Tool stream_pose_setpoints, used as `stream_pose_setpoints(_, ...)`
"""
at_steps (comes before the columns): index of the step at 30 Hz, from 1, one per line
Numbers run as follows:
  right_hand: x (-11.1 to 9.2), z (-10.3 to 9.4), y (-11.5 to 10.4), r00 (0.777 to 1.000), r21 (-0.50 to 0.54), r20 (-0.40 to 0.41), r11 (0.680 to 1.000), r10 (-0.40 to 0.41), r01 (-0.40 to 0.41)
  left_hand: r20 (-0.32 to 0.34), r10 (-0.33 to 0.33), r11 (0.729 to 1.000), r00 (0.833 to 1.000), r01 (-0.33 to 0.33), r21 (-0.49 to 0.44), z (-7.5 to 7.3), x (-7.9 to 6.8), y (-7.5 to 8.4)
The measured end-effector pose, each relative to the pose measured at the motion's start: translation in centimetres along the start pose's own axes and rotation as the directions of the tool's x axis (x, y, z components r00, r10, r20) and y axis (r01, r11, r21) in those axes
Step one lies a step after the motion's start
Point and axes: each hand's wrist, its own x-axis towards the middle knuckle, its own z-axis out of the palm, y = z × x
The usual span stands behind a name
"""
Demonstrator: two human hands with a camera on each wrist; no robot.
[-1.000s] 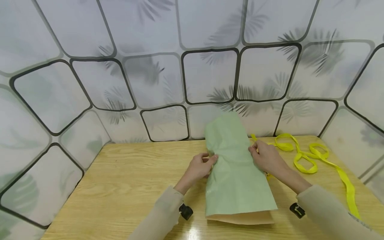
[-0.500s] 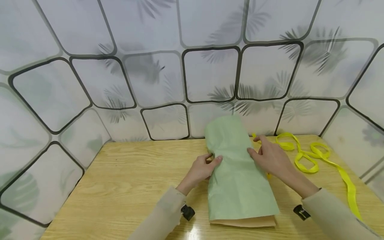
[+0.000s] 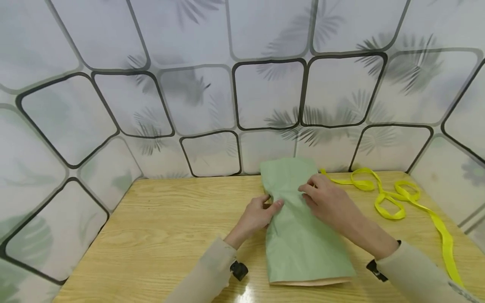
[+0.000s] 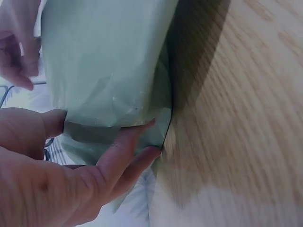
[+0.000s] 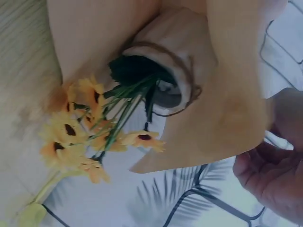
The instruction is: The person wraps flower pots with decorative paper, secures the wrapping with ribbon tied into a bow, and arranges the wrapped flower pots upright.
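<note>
Green wrapping paper (image 3: 299, 227) lies folded over a small pot, its tan inside (image 5: 222, 118) showing in the right wrist view. Inside the fold, the beige pot (image 5: 189, 52) lies on its side, tied with brown cord and holding yellow flowers (image 5: 66, 132) with dark centres. At the fold's left side, my left hand (image 3: 255, 216) pinches the paper, thumb on top; its fingers (image 4: 123, 146) reach underneath in the left wrist view. Over the upper part of the paper hovers my right hand (image 3: 327, 204), fingers loosely bent close to the surface, nothing visible between them.
A long yellow ribbon (image 3: 392, 210) lies in loops on the right of the wooden table (image 3: 182, 223). Behind the table's far edge rises a patterned wall covering (image 3: 212, 97). Light sleeves and dark wrist straps cover my forearms.
My right hand has come off the paper's right edge and moved left over its top side. The paper's far end has sunk lower; my left hand keeps its pinch, shifted slightly right.
</note>
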Motion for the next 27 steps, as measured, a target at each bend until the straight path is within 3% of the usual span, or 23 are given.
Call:
stream_pose_setpoints(2,0.3,-0.1,-0.4,0.999,0.004,0.017,0.999,-0.046,0.046,0.008,0.013,1.0,1.0,-0.013,0.007,-0.1,0.0,0.1)
stream_pose_setpoints(5,0.6,-0.3,-1.0,0.989,0.034,0.139,0.998,-0.048,0.044,0.019,0.019,1.0,1.0,-0.019,0.01,-0.3,0.0,0.2)
stream_pose_setpoints(9,0.4,-0.4,-1.2,0.932,0.085,0.361,0.996,-0.02,-0.012,0.05,0.004,1.0,0.999,-0.004,0.0,-0.3,0.0,0.3)
stream_pose_setpoints(12,0.0,0.0,-0.9,0.89,0.111,0.455,0.993,-0.016,-0.039,0.052,-0.015,1.0,0.999,0.015,0.002,-0.1,-0.1,0.4)
stream_pose_setpoints(15,-0.4,0.5,-0.7,0.879,0.12,0.477,0.991,-0.012,-0.052,0.022,-0.015,0.999,1.0,0.014,0.033,0.0,-0.2,0.4)
stream_pose_setpoints(21,-0.8,1.2,-0.6,0.892,0.077,0.453,0.996,0.013,-0.054,-0.032,0.044,0.988,0.999,-0.039,0.15,0.0,0.3,0.3)
stream_pose_setpoints(27,-0.9,2.0,-0.7,0.876,0.018,0.478,0.997,0.06,-0.078,-0.049,0.027,0.984,0.998,-0.018,0.177,0.0,0.8,0.2)
